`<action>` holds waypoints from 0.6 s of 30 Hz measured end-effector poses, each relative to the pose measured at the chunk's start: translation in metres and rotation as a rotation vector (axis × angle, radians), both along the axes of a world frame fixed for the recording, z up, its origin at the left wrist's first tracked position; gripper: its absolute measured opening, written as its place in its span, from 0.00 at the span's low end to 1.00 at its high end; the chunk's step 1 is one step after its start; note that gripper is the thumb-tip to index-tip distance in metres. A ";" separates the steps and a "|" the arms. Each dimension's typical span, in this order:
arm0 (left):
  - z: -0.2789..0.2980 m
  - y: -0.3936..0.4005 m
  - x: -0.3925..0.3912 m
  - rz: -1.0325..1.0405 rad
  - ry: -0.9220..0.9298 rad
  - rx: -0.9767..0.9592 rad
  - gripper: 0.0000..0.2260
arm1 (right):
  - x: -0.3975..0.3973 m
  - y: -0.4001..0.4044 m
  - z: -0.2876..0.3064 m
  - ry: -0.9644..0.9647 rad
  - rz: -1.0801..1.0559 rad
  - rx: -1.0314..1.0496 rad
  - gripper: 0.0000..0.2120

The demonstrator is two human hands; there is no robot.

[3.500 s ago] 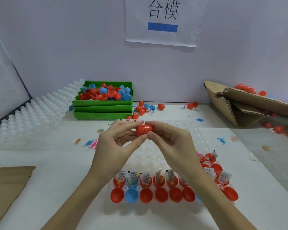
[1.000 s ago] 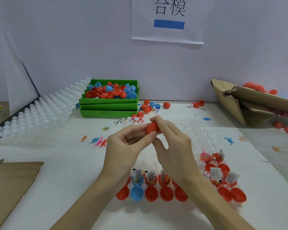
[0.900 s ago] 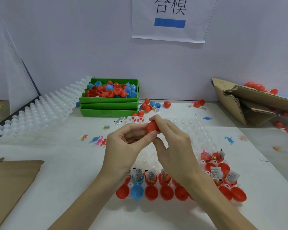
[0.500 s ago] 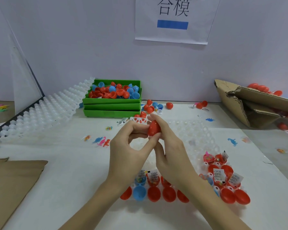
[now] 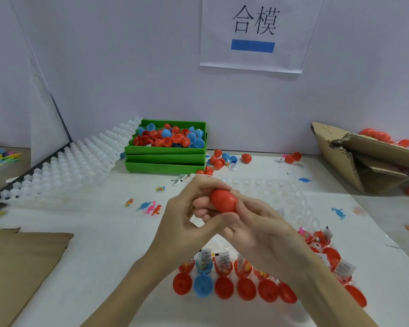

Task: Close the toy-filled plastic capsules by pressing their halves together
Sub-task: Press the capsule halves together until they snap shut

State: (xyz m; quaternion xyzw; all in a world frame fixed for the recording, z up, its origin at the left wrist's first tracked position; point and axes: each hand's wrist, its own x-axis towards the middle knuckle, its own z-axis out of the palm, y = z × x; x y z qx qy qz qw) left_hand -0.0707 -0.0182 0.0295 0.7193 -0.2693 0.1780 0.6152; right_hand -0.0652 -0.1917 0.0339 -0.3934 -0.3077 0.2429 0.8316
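A: OK, hands first. Left hand point(image 5: 187, 208) and right hand point(image 5: 257, 230) meet mid-frame above the clear tray point(image 5: 293, 201), both with fingers curled round one red capsule point(image 5: 223, 200).

B: Capsule shut?

A: No seam visible; it's tilted, narrow end up-left, right thumb on its lower right side.

B: Rest of the batch?

A: Open capsules point(image 5: 224, 277) with toys sit in the tray's near rows, below the wrists.

B: Room around?

A: Bare tabletop point(image 5: 99, 232) left of the hands; green bins point(image 5: 165, 159) well behind, cardboard box point(image 5: 364, 161) far right.
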 end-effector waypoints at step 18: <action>0.000 0.002 0.005 0.051 -0.064 0.064 0.12 | 0.004 -0.001 0.003 0.089 -0.131 -0.056 0.25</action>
